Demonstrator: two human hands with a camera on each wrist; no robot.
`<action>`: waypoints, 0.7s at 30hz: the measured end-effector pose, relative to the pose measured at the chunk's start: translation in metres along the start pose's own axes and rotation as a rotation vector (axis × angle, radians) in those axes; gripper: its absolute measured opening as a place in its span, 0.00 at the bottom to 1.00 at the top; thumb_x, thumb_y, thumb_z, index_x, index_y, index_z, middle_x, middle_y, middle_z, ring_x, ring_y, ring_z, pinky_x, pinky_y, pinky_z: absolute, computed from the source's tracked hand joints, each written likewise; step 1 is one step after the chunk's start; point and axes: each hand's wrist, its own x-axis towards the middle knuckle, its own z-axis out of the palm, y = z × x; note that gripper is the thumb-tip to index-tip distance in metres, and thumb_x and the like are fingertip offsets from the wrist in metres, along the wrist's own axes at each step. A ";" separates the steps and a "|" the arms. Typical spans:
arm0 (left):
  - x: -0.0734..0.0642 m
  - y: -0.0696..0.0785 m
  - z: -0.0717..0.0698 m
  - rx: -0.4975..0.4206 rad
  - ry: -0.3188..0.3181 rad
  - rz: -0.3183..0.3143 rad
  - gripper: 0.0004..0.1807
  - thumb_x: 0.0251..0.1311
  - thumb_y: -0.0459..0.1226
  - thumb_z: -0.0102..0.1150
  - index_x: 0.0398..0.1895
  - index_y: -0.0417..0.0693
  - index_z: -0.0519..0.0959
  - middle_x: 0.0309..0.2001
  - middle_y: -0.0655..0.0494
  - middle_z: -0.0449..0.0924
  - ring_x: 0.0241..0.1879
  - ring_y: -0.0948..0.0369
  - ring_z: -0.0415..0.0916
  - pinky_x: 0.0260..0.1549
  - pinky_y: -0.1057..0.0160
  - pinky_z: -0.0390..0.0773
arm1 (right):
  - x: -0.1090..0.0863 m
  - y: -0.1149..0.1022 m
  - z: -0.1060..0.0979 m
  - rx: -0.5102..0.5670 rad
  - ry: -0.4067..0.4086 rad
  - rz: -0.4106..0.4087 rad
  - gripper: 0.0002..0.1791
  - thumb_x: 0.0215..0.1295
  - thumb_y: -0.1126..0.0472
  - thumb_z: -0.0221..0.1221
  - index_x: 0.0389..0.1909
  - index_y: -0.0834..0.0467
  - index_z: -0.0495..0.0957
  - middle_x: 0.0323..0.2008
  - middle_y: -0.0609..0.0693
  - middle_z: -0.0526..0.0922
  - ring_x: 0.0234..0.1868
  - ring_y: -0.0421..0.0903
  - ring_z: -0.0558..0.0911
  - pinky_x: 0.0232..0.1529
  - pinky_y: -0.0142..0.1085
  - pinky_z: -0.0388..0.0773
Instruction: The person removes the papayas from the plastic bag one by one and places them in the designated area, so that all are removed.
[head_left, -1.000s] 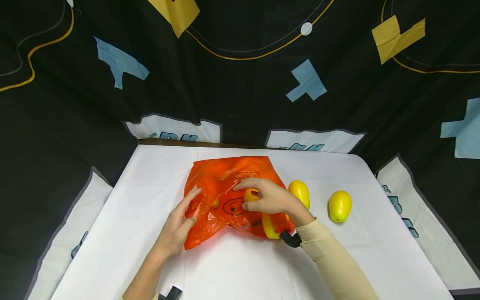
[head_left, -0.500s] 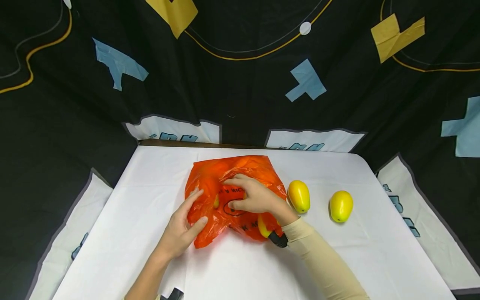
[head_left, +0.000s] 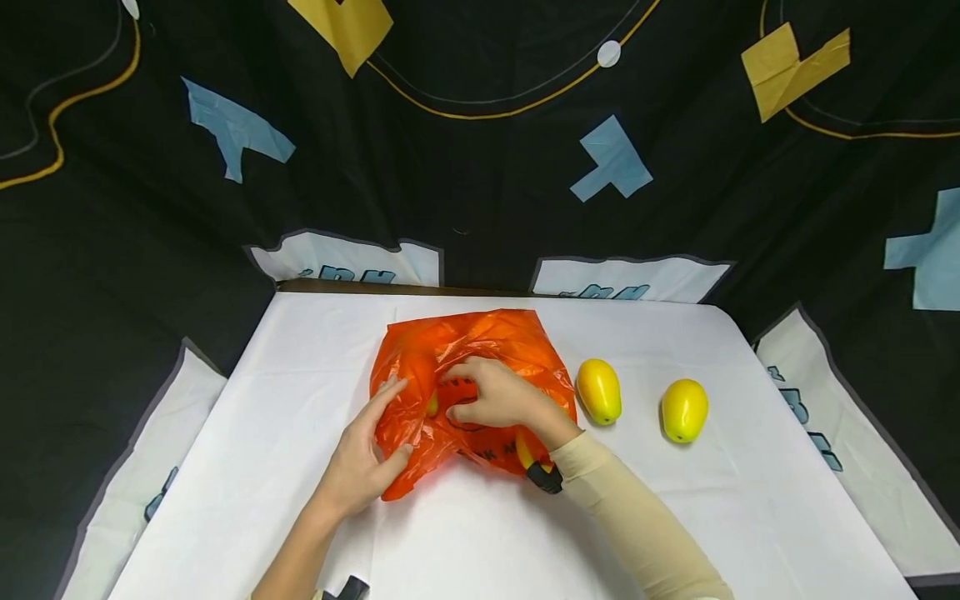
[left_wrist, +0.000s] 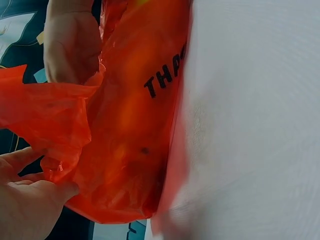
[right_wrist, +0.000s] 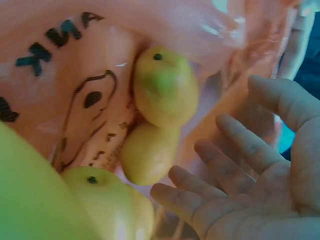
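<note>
On the desk (head_left: 465, 542), an orange bag (head_left: 480, 327) between my hands

My left hand (head_left: 365, 458) pinches its edge. My right hand (head_left: 497, 397) hovers at the bag, fingers relaxed, gripping nothing, near yellow fruit (right_wrist: 167, 87) against the plastic. 2 more fruit (head_left: 598, 392) lie to the right.

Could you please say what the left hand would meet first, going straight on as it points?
The left hand would first push into the orange bag, which its fingers touch; depth beyond is unclear.
</note>
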 end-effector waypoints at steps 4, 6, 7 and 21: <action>0.000 -0.001 0.001 -0.004 0.002 0.010 0.45 0.48 0.29 0.65 0.73 0.49 0.61 0.74 0.46 0.54 0.73 0.46 0.49 0.64 0.35 0.53 | 0.005 0.005 0.005 -0.010 -0.008 0.015 0.18 0.55 0.53 0.67 0.46 0.55 0.82 0.37 0.44 0.82 0.38 0.44 0.77 0.40 0.33 0.75; 0.000 -0.001 0.001 -0.002 0.002 0.013 0.45 0.48 0.29 0.65 0.73 0.49 0.61 0.74 0.46 0.54 0.73 0.47 0.50 0.64 0.35 0.53 | 0.008 0.007 0.008 0.002 -0.012 0.025 0.17 0.56 0.54 0.67 0.45 0.53 0.80 0.36 0.45 0.82 0.36 0.46 0.77 0.39 0.32 0.74; 0.000 -0.001 0.001 -0.005 0.002 0.011 0.44 0.48 0.29 0.65 0.73 0.50 0.61 0.74 0.47 0.54 0.73 0.47 0.50 0.64 0.35 0.53 | 0.009 0.008 0.009 0.018 -0.012 0.031 0.18 0.56 0.54 0.67 0.48 0.51 0.80 0.40 0.44 0.82 0.39 0.46 0.78 0.42 0.32 0.75; 0.001 0.034 -0.006 -0.050 0.010 -0.015 0.40 0.49 0.24 0.58 0.70 0.35 0.62 0.72 0.35 0.55 0.71 0.40 0.50 0.64 0.34 0.50 | 0.030 0.013 0.023 0.197 0.017 0.085 0.15 0.56 0.50 0.67 0.45 0.45 0.81 0.43 0.36 0.80 0.42 0.38 0.77 0.48 0.34 0.75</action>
